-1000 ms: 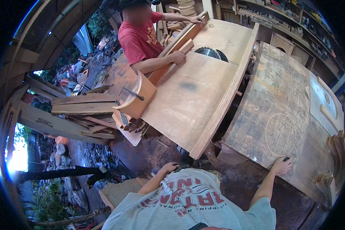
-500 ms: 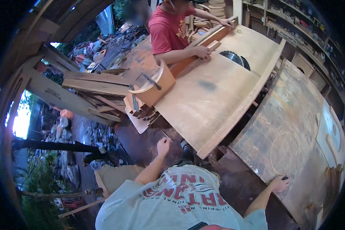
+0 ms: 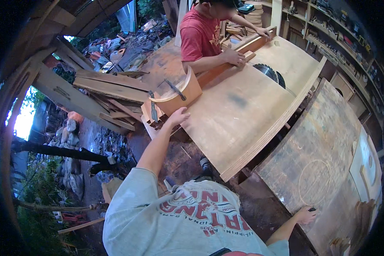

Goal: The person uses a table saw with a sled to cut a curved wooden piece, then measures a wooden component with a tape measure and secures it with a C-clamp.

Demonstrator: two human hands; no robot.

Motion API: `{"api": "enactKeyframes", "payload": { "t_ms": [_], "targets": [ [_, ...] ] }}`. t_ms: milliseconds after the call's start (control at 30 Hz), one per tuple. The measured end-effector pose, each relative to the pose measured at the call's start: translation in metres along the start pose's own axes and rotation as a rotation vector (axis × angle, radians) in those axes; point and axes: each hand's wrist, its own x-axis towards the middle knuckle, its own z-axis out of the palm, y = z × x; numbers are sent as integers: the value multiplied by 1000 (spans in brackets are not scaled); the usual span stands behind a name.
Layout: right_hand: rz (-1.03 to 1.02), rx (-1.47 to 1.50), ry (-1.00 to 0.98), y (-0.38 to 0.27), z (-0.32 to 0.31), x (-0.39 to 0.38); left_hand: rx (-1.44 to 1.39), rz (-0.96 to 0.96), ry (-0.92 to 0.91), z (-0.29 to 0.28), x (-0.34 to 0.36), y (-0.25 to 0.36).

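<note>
My left hand [image 3: 177, 118] reaches forward to the near left corner of the saw table [image 3: 226, 132], its fingers extended and apart. Just beyond it stands a curved wooden piece [image 3: 181, 100] with metal clamps [image 3: 175, 89] on it, above a stack of wood strips. Whether my fingertips touch the table edge or the stack, I cannot tell. My right hand [image 3: 305, 215] rests at the near edge of the worn workbench [image 3: 303, 162], curled round a small dark object [image 3: 312, 209] that I cannot make out. A pencilled circle [image 3: 315, 182] lies just beyond that hand.
Across the saw table a person in a red shirt [image 3: 196, 36] holds a wood strip [image 3: 249, 56] along the fence [image 3: 219, 72], near the exposed circular saw blade [image 3: 266, 72]. Boards [image 3: 111, 83] are piled at left. A thin stick [image 3: 185, 151] lies on the floor.
My left hand has moved forward and up from beside my body to the table corner by the clamped curved piece. My right hand stays on the workbench. The view has shifted slightly.
</note>
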Motion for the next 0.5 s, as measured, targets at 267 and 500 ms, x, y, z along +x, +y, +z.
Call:
{"api": "enactKeyframes", "payload": {
  "t_ms": [267,500],
  "targets": [
    [-1,-20,23,0,-1,0,10,-276,-299,-65,31,33],
    [-32,-8,76,-6,-12,-1,657,243,384,-20,-15,79]
  ]
}}
